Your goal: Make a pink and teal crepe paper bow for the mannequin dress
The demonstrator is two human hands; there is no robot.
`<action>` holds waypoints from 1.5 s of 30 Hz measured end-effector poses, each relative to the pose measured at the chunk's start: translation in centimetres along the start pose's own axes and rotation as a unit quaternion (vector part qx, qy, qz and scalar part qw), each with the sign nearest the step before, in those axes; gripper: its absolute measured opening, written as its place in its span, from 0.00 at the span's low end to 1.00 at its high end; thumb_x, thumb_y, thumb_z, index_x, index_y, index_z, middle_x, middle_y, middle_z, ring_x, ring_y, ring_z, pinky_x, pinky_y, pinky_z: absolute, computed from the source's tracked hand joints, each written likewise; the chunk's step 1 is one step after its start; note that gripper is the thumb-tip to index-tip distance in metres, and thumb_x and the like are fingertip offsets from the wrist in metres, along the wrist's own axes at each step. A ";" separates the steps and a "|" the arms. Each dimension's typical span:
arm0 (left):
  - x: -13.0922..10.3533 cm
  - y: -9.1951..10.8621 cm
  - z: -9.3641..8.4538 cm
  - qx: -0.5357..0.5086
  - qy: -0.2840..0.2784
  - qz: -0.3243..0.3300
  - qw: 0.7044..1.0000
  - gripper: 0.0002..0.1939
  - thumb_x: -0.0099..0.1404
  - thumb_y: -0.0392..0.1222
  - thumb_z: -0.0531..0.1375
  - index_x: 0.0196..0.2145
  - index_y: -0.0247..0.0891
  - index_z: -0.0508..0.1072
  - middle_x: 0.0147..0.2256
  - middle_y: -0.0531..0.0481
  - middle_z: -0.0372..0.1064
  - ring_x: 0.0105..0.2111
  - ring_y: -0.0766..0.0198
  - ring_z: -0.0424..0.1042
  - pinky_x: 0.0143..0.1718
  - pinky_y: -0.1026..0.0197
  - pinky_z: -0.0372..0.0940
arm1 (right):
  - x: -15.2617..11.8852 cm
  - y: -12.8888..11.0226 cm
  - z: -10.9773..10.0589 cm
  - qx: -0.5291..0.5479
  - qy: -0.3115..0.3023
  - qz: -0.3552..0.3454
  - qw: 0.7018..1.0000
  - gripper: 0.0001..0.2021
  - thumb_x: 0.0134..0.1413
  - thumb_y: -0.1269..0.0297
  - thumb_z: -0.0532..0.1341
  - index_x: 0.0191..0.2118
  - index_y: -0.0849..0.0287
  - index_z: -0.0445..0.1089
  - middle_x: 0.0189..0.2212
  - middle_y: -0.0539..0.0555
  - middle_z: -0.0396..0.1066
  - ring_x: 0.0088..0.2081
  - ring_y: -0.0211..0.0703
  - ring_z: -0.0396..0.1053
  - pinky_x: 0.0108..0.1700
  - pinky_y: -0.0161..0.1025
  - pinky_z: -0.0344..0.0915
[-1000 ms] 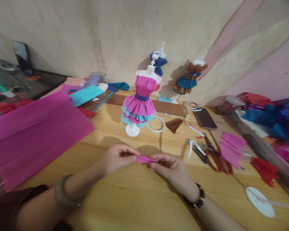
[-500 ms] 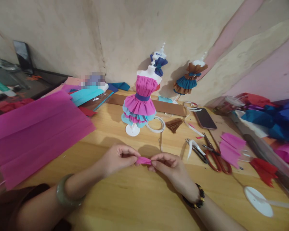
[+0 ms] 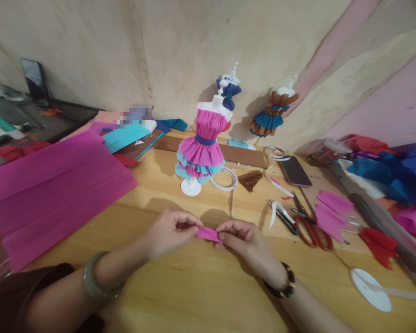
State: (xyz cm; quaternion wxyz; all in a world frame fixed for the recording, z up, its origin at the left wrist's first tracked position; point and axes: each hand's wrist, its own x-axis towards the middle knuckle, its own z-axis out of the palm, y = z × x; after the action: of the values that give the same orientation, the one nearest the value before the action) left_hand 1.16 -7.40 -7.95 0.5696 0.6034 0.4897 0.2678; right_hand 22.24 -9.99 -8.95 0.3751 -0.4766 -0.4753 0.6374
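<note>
Between both hands, low over the wooden table (image 3: pixel 180 286), is a small pink paper strip (image 3: pixel 208 234). My left hand (image 3: pixel 171 231) pinches its left end between thumb and fingertips. The right end is pinched by my right hand (image 3: pixel 242 240). Just beyond the hands stands a small white dress form in a pink and light blue ruffled dress (image 3: pixel 204 148) with a dark blue waistband. A roll of white tape (image 3: pixel 224 179) lies beside its base, and a brown pleated piece (image 3: pixel 250 180) is to the right of the roll.
Large pink paper (image 3: pixel 55 194) spreads across the left. To the right lie red-handled scissors (image 3: pixel 314 231), snips (image 3: pixel 283 217), a phone (image 3: pixel 295 171), pink scraps (image 3: pixel 333 215) and a white disc (image 3: pixel 370 289). Two more dress forms stand near the wall, one in brown and blue (image 3: pixel 270 115).
The pink strip has turned slightly, its right end now lower, and shows more of its width. My fingers have shifted a little on it; both hands still hold its ends.
</note>
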 end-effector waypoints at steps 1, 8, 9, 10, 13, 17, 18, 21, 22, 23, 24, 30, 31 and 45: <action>0.0 0.0 0.0 0.002 0.001 -0.003 1.000 0.10 0.56 0.39 0.59 0.33 0.35 0.78 0.34 0.47 0.79 0.35 0.60 0.76 0.36 0.63 0.67 | 0.0 0.1 0.0 0.008 -0.004 0.001 1.000 0.10 0.47 0.59 0.70 0.33 0.60 0.76 0.26 0.52 0.79 0.28 0.36 0.74 0.35 0.32 0.68; 0.0 0.1 0.1 -0.011 0.001 -0.009 1.000 0.10 0.56 0.39 0.59 0.33 0.35 0.78 0.35 0.46 0.79 0.34 0.60 0.77 0.35 0.62 0.68 | -0.1 0.9 0.4 0.013 -0.012 -0.023 1.000 0.15 0.45 0.60 0.71 0.41 0.56 0.76 0.28 0.50 0.78 0.31 0.37 0.76 0.37 0.33 0.70; 0.0 0.1 0.1 -0.012 -0.001 -0.007 1.000 0.10 0.56 0.39 0.58 0.33 0.34 0.78 0.35 0.46 0.79 0.35 0.60 0.77 0.35 0.62 0.68 | -0.2 1.0 0.5 0.007 -0.008 -0.028 1.000 0.16 0.45 0.60 0.71 0.42 0.55 0.76 0.27 0.49 0.78 0.31 0.37 0.75 0.36 0.33 0.70; 0.0 0.0 0.1 -0.011 -0.001 -0.006 1.000 0.11 0.55 0.39 0.58 0.34 0.34 0.78 0.35 0.46 0.79 0.35 0.60 0.77 0.36 0.62 0.68 | -0.2 1.1 0.6 -0.001 -0.002 -0.033 0.999 0.16 0.44 0.60 0.71 0.42 0.55 0.77 0.27 0.49 0.78 0.30 0.36 0.75 0.35 0.32 0.70; 0.0 0.0 0.2 -0.001 -0.004 -0.007 1.000 0.11 0.55 0.38 0.58 0.34 0.35 0.78 0.34 0.47 0.79 0.35 0.60 0.76 0.36 0.63 0.67 | -0.2 1.4 0.8 -0.033 0.008 -0.033 0.999 0.13 0.47 0.59 0.70 0.40 0.55 0.78 0.27 0.49 0.77 0.27 0.34 0.73 0.32 0.30 0.69; -0.1 0.0 0.1 0.007 0.003 -0.015 1.000 0.11 0.54 0.38 0.58 0.33 0.36 0.79 0.30 0.49 0.79 0.32 0.62 0.75 0.33 0.64 0.66 | -0.2 1.6 0.6 -0.068 0.007 -0.024 0.997 0.11 0.53 0.57 0.66 0.37 0.58 0.78 0.26 0.50 0.76 0.25 0.33 0.71 0.30 0.30 0.68; -0.1 -0.1 0.1 0.003 0.002 -0.015 1.000 0.10 0.54 0.38 0.59 0.33 0.36 0.79 0.30 0.49 0.78 0.31 0.63 0.75 0.32 0.65 0.65 | -0.1 1.6 0.5 -0.075 0.007 -0.025 0.997 0.11 0.53 0.57 0.65 0.36 0.59 0.78 0.25 0.50 0.76 0.24 0.33 0.70 0.30 0.30 0.68; -0.1 0.0 0.0 -0.016 0.000 -0.021 1.000 0.10 0.53 0.38 0.59 0.32 0.36 0.79 0.29 0.50 0.78 0.29 0.64 0.74 0.30 0.65 0.64 | 0.0 1.5 0.3 -0.080 0.015 -0.023 0.996 0.11 0.53 0.56 0.65 0.33 0.60 0.77 0.25 0.51 0.76 0.23 0.32 0.70 0.29 0.29 0.66; 0.0 0.0 0.0 -0.023 0.001 -0.024 0.999 0.09 0.53 0.37 0.60 0.32 0.36 0.79 0.28 0.50 0.78 0.29 0.64 0.74 0.30 0.66 0.64 | 0.0 1.4 0.3 -0.076 0.019 -0.019 0.997 0.11 0.52 0.56 0.66 0.32 0.60 0.77 0.25 0.51 0.76 0.23 0.32 0.70 0.28 0.29 0.66; 0.0 0.0 0.0 -0.031 0.004 -0.027 0.999 0.09 0.53 0.37 0.60 0.32 0.36 0.79 0.28 0.50 0.78 0.28 0.65 0.74 0.30 0.66 0.64 | 0.0 1.3 0.4 -0.068 0.024 -0.015 0.997 0.11 0.52 0.56 0.66 0.32 0.61 0.77 0.24 0.51 0.76 0.23 0.31 0.70 0.28 0.29 0.66; 0.0 0.0 0.0 -0.038 0.007 -0.030 0.999 0.09 0.53 0.37 0.60 0.32 0.36 0.79 0.27 0.50 0.77 0.28 0.65 0.74 0.29 0.66 0.64 | 0.0 1.3 0.4 -0.058 0.029 -0.011 0.998 0.11 0.51 0.56 0.67 0.32 0.61 0.77 0.24 0.51 0.77 0.23 0.31 0.70 0.28 0.28 0.65; 0.2 0.1 -0.1 -0.075 0.017 -0.035 0.996 0.07 0.55 0.36 0.61 0.31 0.36 0.79 0.24 0.52 0.76 0.27 0.67 0.73 0.31 0.67 0.65 | 0.3 0.8 0.5 0.042 0.046 0.004 0.998 0.11 0.41 0.57 0.72 0.31 0.58 0.79 0.23 0.51 0.79 0.21 0.32 0.71 0.26 0.29 0.69; 0.2 0.1 -0.1 -0.083 0.018 -0.036 0.996 0.07 0.55 0.36 0.61 0.31 0.36 0.79 0.24 0.52 0.76 0.27 0.67 0.74 0.31 0.67 0.65 | 0.4 0.7 0.4 0.052 0.046 0.004 0.998 0.11 0.40 0.58 0.73 0.30 0.58 0.80 0.23 0.51 0.78 0.21 0.32 0.71 0.26 0.29 0.69; 0.2 0.0 -0.4 -0.093 0.002 -0.017 0.996 0.06 0.53 0.36 0.63 0.30 0.37 0.80 0.27 0.50 0.78 0.28 0.66 0.74 0.30 0.67 0.66 | 0.5 0.3 0.2 0.094 0.043 0.016 0.994 0.08 0.36 0.62 0.75 0.28 0.55 0.81 0.25 0.52 0.80 0.22 0.34 0.73 0.29 0.31 0.71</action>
State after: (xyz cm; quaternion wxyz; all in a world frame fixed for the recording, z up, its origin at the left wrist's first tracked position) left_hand 0.90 -7.05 -7.88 0.6264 0.5388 0.4741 0.3041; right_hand 21.88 -9.72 -9.37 0.4279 -0.4742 -0.3887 0.6641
